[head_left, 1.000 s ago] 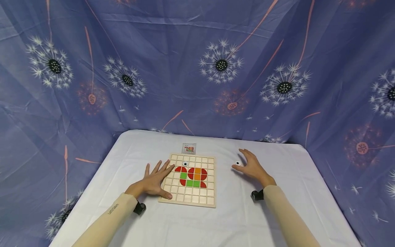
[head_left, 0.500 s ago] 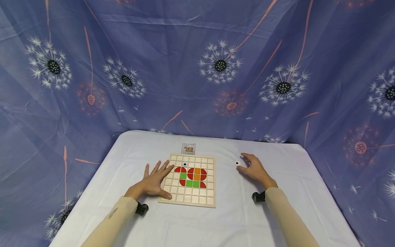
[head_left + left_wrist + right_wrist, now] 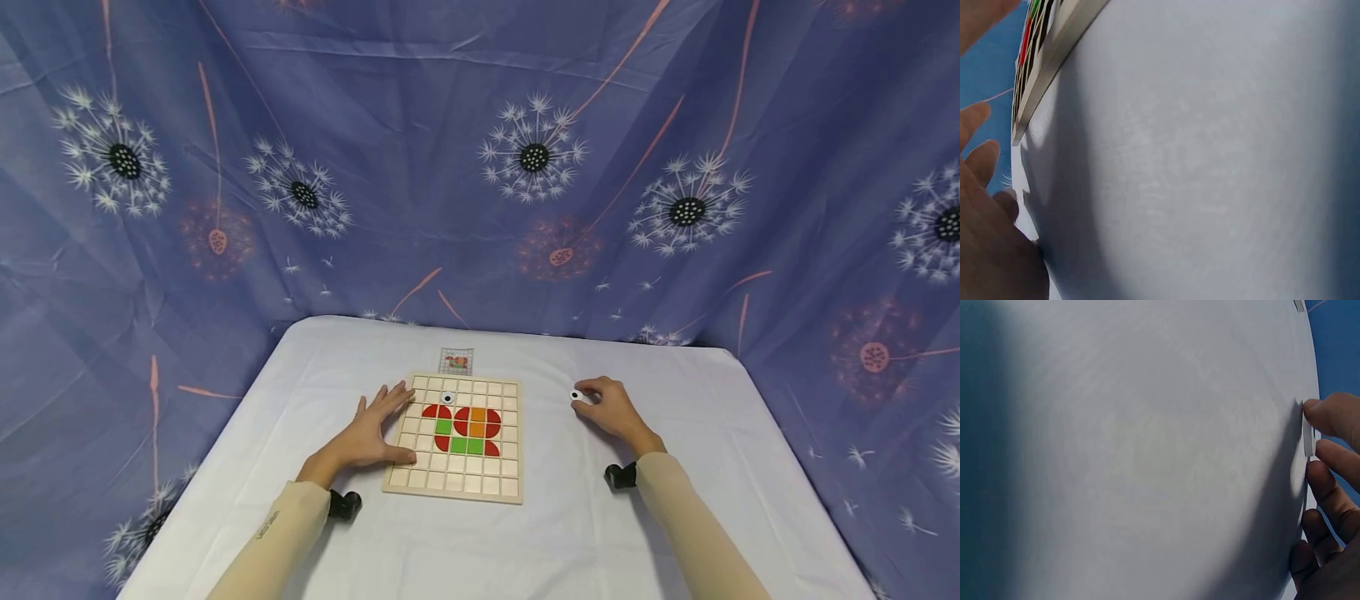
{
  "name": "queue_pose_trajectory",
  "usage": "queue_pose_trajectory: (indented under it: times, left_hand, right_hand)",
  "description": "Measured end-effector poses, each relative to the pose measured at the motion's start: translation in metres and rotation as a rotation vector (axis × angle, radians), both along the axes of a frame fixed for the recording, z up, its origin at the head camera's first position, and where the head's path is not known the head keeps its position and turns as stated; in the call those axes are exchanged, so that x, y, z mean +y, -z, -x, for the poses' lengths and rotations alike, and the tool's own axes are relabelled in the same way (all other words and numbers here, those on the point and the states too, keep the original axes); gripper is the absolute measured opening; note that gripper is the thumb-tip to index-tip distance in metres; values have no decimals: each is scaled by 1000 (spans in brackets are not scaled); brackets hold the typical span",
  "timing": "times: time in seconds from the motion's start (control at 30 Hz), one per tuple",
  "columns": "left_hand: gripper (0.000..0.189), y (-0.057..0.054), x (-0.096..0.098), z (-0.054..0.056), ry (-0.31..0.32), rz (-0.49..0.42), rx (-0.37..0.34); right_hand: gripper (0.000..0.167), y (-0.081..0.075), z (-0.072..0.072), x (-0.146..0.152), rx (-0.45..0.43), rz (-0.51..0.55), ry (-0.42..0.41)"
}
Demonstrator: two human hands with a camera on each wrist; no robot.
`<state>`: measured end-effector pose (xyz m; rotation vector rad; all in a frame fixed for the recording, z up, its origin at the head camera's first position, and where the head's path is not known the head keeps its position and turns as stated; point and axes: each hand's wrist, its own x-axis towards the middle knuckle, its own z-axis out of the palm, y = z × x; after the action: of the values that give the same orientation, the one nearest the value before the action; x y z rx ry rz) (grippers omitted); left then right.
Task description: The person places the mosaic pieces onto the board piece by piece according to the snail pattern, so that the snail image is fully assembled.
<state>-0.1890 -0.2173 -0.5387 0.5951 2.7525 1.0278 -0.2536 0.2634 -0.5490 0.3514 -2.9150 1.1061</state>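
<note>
My left hand (image 3: 363, 437) spreads over the left edge of a wooden grid board (image 3: 453, 497), thumb and fingertips on its squares. Red, orange and green tiles form a snail-like picture in the grid, with a round white eye piece (image 3: 447, 397) above its left end. To the right of the board, my right hand (image 3: 617, 412) pinches a second white eye piece (image 3: 575, 395) by its edge between thumb and index finger. Seen from the right wrist, that eye piece (image 3: 1308, 439) is a thin disc low over the cloth, the other fingers loosely bent beside it.
Behind the board lies a small picture card (image 3: 456, 362) with a matching coloured pattern. A white cloth (image 3: 555, 533) covers the table, and a blue dandelion-print curtain (image 3: 420, 167) hangs close around its back and sides.
My right thumb and index finger have come together on the loose eye piece. My left hand's fingers have drawn closer together and slid slightly left on the board's edge.
</note>
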Motion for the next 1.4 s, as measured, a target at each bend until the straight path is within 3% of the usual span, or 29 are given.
queue_pose_trajectory:
  times: [0.17,0.47,1.4]
  left_hand:
    - [114,3,2,0,-6,48,-13]
    - [117,4,6,1,-2,150,-43]
    - [119,3,6,2,-13,174,-49]
  right_hand:
    - [25,0,2,-6,37,11,-27]
    - [30,-8,6,-27,-39,56,-6]
    - [30,-26,16,-133,-20,107,-155]
